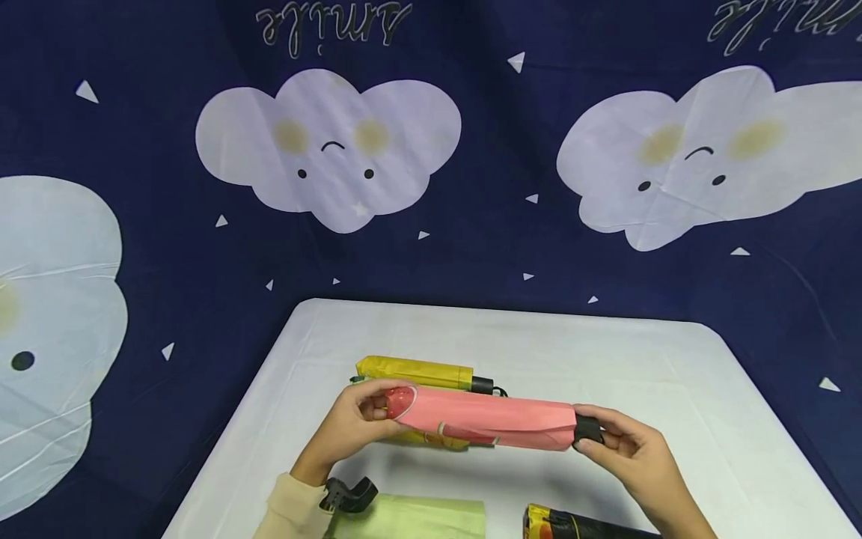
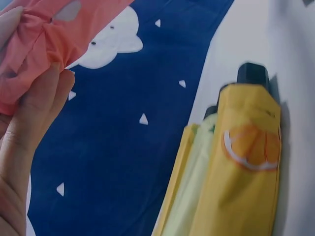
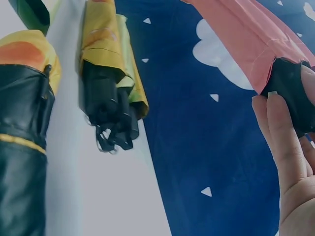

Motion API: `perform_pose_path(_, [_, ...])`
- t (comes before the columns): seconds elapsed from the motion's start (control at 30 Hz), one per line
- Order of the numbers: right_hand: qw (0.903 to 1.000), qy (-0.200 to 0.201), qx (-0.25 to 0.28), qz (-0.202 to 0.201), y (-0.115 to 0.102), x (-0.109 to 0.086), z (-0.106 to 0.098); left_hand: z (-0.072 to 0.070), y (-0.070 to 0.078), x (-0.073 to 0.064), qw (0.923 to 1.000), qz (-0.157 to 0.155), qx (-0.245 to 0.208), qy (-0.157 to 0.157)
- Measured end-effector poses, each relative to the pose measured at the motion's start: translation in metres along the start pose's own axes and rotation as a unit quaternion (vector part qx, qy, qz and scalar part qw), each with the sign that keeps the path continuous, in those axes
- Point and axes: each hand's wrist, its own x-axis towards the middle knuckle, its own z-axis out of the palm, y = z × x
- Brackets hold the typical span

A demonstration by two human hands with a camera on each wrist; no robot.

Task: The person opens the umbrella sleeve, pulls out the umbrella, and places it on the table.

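Observation:
A folded pink umbrella (image 1: 498,415) with a watermelon print is held level above the white table, stretched between both hands. My left hand (image 1: 357,423) grips its fabric end, which bunches under the fingers (image 2: 42,93) in the left wrist view. At the other end, my right hand (image 1: 626,449) pinches the black handle (image 3: 288,93) between thumb and fingers. Behind and below it lies a yellow folded umbrella (image 1: 417,370). The left wrist view shows an umbrella with an orange-slice print (image 2: 248,147) beside a pale green one (image 2: 194,172) and another yellow one.
Close to the table's near edge lie a light green folded umbrella (image 1: 431,516) and a black one with a yellow end (image 1: 572,524). The white table (image 1: 539,337) has rounded far corners. Behind it hangs a dark blue cloth (image 1: 498,150) printed with clouds.

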Motion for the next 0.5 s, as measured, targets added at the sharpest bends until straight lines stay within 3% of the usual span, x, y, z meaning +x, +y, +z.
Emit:
perform_pose_path(0.17, [0.9998, 0.016, -0.009, -0.007, -0.002, -0.006, -0.007, 0.005, 0.003, 0.006, 0.9988, 0.027, -0.033, -0.025])
perform_pose_path(0.5, [0.9983, 0.024, 0.021, -0.048, 0.0, -0.011, -0.006, 0.013, 0.0, 0.009, 0.992, 0.071, -0.093, -0.048])
